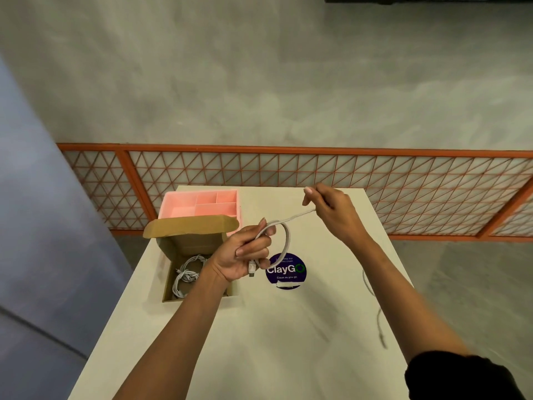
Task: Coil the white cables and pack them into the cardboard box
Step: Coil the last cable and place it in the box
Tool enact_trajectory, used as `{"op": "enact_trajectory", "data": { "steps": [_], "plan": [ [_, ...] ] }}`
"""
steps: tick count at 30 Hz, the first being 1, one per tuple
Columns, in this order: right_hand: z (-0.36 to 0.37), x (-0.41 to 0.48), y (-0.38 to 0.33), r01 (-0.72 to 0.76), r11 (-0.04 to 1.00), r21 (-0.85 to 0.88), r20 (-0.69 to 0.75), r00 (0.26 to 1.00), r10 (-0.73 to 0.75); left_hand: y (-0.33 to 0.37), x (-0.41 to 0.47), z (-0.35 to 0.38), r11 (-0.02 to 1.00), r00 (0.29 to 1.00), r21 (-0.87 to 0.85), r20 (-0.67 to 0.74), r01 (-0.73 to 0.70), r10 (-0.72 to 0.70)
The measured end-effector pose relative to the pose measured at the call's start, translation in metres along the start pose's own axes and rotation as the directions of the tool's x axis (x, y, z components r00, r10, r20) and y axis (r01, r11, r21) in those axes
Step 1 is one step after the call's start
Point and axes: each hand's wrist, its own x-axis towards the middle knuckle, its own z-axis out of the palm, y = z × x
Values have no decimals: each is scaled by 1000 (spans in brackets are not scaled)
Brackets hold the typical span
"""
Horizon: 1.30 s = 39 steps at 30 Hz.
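Note:
My left hand grips a loop of white cable above the table, with the plug end hanging just below its fingers. From the loop the cable runs up and right to my right hand, which pinches it. The loose tail dangles blurred under my right forearm. The open cardboard box sits at the table's left edge, flap raised at the back. A coiled white cable lies inside it.
A pink compartment tray stands behind the box at the far left of the white table. A round dark "ClayGo" sticker marks the table's middle. An orange lattice railing runs beyond the far edge.

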Motion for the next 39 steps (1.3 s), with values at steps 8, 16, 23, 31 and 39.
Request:
{"op": "enact_trajectory", "data": {
  "steps": [8, 16, 23, 31, 39],
  "plan": [
    [8, -18, 7, -28, 977, 213, 285, 958, -35, 4, 1, -2, 999, 999, -28, -48, -18, 16],
    [6, -20, 1, -90, 966, 242, 341, 940, 2, 10, 1, -9, 999, 997, -43, -71, 1, -4],
    [25, -29, -6, -235, 944, 232, 478, 873, 100, 12, 9, -7, 999, 1000, -31, -21, -18, 17],
    [27, -26, -9, -336, 822, 460, 472, 877, 94, 17, 10, -6, 985, 938, 163, -330, -58, 110],
    [29, -20, -14, -399, 776, 489, 397, 894, 210, 7, 16, 1, 953, 809, 279, -528, -122, 258]
  ]
}}
